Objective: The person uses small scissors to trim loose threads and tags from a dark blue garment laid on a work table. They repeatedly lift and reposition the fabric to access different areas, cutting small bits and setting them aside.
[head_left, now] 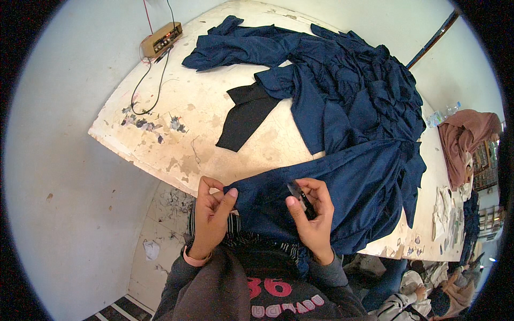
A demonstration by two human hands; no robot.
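Note:
My left hand (214, 211) pinches a corner of a navy blue garment (332, 184) between thumb and fingers near the table's front edge. The cloth spreads from there to the right and drapes over that edge toward my lap. In my right hand (313, 216), held above the fabric, is a small black pair of thread snips (303, 201), its dark tip pointing up and left. My fingers cover part of the tool. Beyond lies a large heap of navy garments (358, 80), and a black cloth piece (246, 115) sticks out from its left side.
A tan box with knobs and cables (162, 40) stands at the table's far left. Dark scraps (144, 124) lie on the stained white table (182, 134). At right are a clear bottle (443, 114) and brown cloth (465, 136). Another person (428, 297) sits at lower right.

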